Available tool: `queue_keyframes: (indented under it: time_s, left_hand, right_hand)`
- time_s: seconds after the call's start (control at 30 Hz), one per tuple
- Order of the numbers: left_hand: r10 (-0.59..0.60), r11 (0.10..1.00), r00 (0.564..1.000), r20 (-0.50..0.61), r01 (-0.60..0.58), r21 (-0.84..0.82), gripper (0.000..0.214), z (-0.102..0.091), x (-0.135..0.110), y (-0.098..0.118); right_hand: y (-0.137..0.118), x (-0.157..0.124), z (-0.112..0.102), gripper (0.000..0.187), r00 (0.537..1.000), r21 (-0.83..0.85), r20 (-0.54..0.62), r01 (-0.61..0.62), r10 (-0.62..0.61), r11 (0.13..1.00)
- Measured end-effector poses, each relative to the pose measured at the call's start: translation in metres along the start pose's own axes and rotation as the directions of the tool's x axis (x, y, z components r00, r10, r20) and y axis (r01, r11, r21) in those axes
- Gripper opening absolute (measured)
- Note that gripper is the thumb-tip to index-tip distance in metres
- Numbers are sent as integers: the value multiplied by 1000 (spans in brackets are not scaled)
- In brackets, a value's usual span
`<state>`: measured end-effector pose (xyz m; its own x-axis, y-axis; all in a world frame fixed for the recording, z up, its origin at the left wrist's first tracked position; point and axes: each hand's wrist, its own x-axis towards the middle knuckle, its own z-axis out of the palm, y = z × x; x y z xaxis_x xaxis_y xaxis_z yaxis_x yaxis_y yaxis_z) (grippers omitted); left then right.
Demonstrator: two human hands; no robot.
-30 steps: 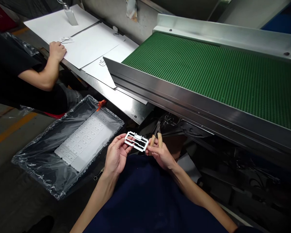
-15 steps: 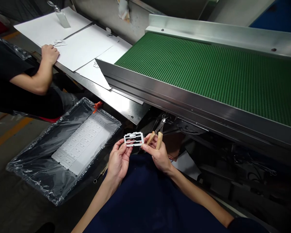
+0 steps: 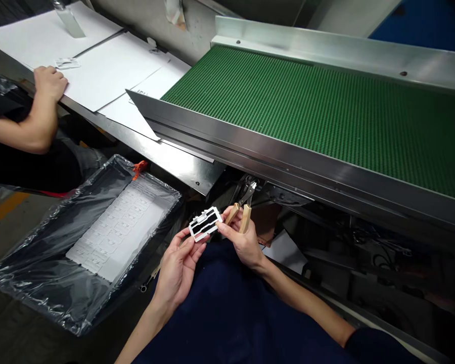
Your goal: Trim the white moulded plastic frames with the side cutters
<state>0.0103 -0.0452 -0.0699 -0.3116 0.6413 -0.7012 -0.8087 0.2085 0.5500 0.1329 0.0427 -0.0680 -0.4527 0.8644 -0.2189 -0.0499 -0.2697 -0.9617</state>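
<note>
A small white plastic frame part (image 3: 205, 223) is held over my lap between both hands. My left hand (image 3: 178, 267) pinches its lower left edge with fingertips. My right hand (image 3: 241, 241) grips its right end with thumb and forefinger, and the same hand also holds a pair of cutting pliers (image 3: 242, 208) with tan handles, jaws pointing up and away from me. The frame is tilted, its right end higher.
A plastic-lined black tray (image 3: 53, 263) with rows of white parts (image 3: 114, 230) lies at my left. The green conveyor belt (image 3: 311, 106) with its steel side rail (image 3: 250, 151) runs ahead. Another person's hand (image 3: 49, 81) rests on white sheets (image 3: 109, 71) at far left.
The frame has been turned and tilted between my fingers, and both hands have drifted slightly left and down. The view has shifted right; the other person's arm stays on the sheets.
</note>
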Motion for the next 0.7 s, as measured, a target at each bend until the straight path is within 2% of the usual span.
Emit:
queue_keyframes:
  time_s: [0.2, 0.3, 0.33, 0.4, 0.5, 0.57, 0.63, 0.7]
  left_hand:
    - [-33, 983, 999, 37, 26, 181, 30, -5, -9, 1]
    - [161, 920, 987, 15, -156, 360, 40, -6, -6, 7]
    - [243, 869, 969, 39, -235, 436, 40, -5, -4, 11]
    - [334, 727, 928, 165, -365, 582, 33, 0, -1, 21]
    - [266, 528, 868, 420, -496, 689, 24, 7, 3, 37]
    - [169, 460, 824, 541, -551, 696, 22, 10, 6, 45]
    - [84, 422, 803, 590, -565, 709, 21, 9, 9, 50]
    - [24, 394, 804, 594, -553, 734, 20, 6, 9, 52]
  right_hand:
    - [-4, -1, -1, 23, 1000, 51, 17, -16, 15, 999]
    - [-9, -4, 0, 22, 999, 38, 44, -33, 31, 999]
    - [-12, -5, 0, 22, 997, 12, 61, -41, 40, 999]
    - [-17, -9, 1, 22, 993, -64, 102, -46, 52, 997]
    - [-21, -16, 3, 18, 984, -148, 168, -40, 65, 988]
    - [-22, -22, 5, 17, 979, -184, 188, -48, 83, 982]
    - [-22, -27, 7, 15, 974, -244, 198, -63, 113, 968]
    - [-22, -31, 9, 14, 967, -296, 208, -83, 149, 951]
